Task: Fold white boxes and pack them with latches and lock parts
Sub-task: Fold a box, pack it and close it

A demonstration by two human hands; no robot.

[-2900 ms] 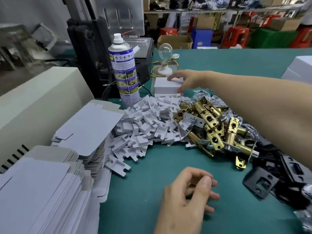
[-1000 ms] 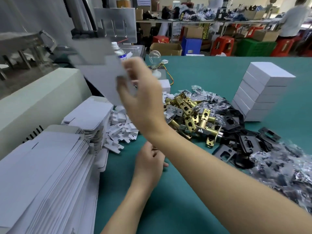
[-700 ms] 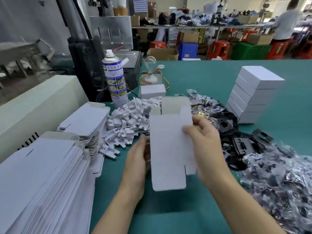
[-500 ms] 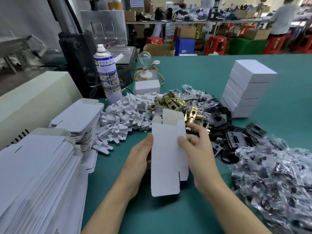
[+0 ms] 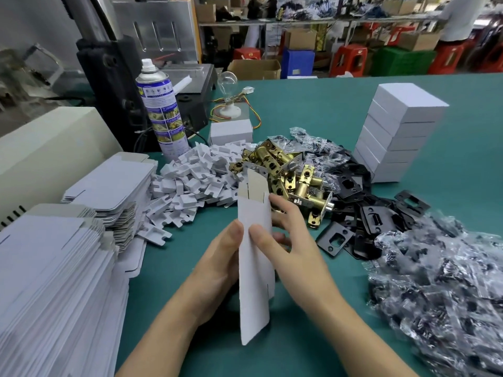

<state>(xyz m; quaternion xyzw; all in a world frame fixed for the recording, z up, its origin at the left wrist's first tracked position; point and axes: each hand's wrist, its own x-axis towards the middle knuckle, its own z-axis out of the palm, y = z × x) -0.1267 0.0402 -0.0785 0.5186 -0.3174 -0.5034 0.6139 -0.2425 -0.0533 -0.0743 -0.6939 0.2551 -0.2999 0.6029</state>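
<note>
You hold a white box blank (image 5: 254,281) upright over the middle of the green table (image 5: 326,112), toward its near edge. It is partly opened, its grey-lined top flaps raised. Your left hand (image 5: 217,265) pinches its left side. Your right hand (image 5: 288,248) grips the right side, thumb in front, fingers behind.

A stack of closed boxes (image 5: 397,137) stands toward the right edge, contents hidden.

Just behind the blank lie brass latches (image 5: 283,170), with white inserts (image 5: 196,180) to their left and black plates (image 5: 362,213) and bagged parts (image 5: 441,281) to their right. Flat blanks (image 5: 54,281) pile along the left edge.
</note>
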